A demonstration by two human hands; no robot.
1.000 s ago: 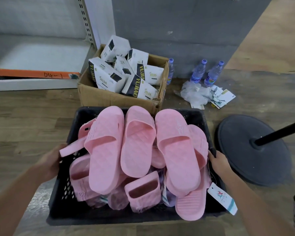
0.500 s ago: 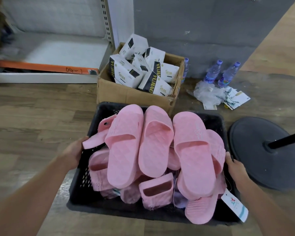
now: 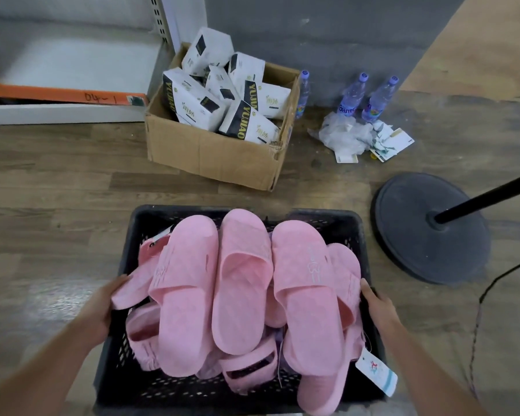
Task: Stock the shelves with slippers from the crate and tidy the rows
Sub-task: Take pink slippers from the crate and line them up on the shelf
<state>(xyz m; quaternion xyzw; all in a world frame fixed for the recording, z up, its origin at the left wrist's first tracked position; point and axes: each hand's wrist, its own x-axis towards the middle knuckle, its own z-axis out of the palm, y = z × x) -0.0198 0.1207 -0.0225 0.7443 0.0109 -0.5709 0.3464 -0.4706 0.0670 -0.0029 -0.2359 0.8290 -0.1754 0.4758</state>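
Open cardboard box [image 3: 222,151] on wood-look floor [image 3: 57,181], torn at its near right corner, filled with jumbled white-and-black packets [image 3: 198,100] printed "YUJIAO". Right of it, against the grey wall [image 3: 327,34]: three water bottles [image 3: 353,96] with purple caps, one touching the box. In front of them, crumpled plastic wrap [image 3: 342,135] and loose paper tags [image 3: 392,142]. Round black stand base [image 3: 415,232] with slanting pole [image 3: 490,195]; black cable [image 3: 493,295] trailing nearby.

A black perforated crate [image 3: 126,388] sat on the wood floor just in front of a cardboard box [image 3: 210,154], heaped with pink slippers [image 3: 240,280] lying mostly sole-down.
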